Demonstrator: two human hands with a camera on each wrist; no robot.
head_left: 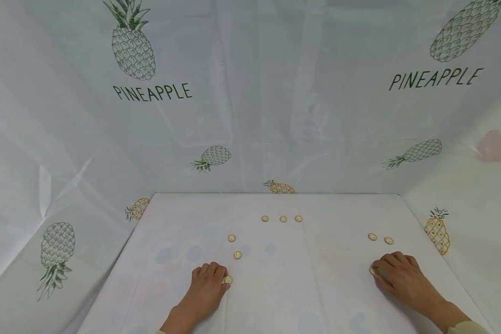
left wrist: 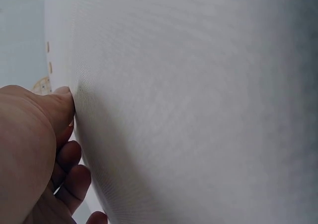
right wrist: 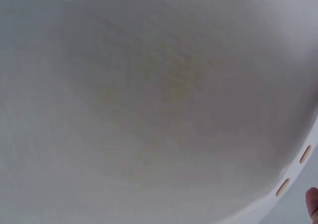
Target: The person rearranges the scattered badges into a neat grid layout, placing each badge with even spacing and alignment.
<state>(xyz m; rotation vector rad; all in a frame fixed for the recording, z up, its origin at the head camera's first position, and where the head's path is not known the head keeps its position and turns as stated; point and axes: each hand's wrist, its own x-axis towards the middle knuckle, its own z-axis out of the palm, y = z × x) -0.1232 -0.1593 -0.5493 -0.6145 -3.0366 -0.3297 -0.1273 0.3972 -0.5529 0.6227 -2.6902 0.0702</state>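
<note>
Reaching forward and rightward over the white cloth-covered desk (head_left: pixel 292 297) with the left forearm. Resting the left hand (head_left: pixel 206 285) low on the desk's near left half, back upward, fingers bent. Pinching there, between thumb and forefinger, a small round cream disc (head_left: pixel 228 279), held at the hand's right side, close to the desk's surface. In the left wrist view, pressing the thumb tip near the cloth, with the other fingers curled behind.

Reaching from the desk's near right corner with the other forearm, ending in a pale cuff (head_left: pixel 469 327). Resting the right hand (head_left: pixel 405 280) on the desk's right part, back upward, knuckles raised. Pinching at the fingertips a matching cream disc (head_left: pixel 372 271), at the hand's left side and partly covered by the forefinger. In the right wrist view, showing little more than one fingertip.

Lying just beyond the right hand, toward the desk's right edge, a pair of cream discs (head_left: pixel 372 236). Lying beyond the left hand, left of the desk's middle, two more discs (head_left: pixel 237 255). Set near the desk's far edge, a row of three discs (head_left: pixel 283 219). Hanging behind that edge, a pale pineapple-printed cloth (head_left: pixel 250 116).
</note>
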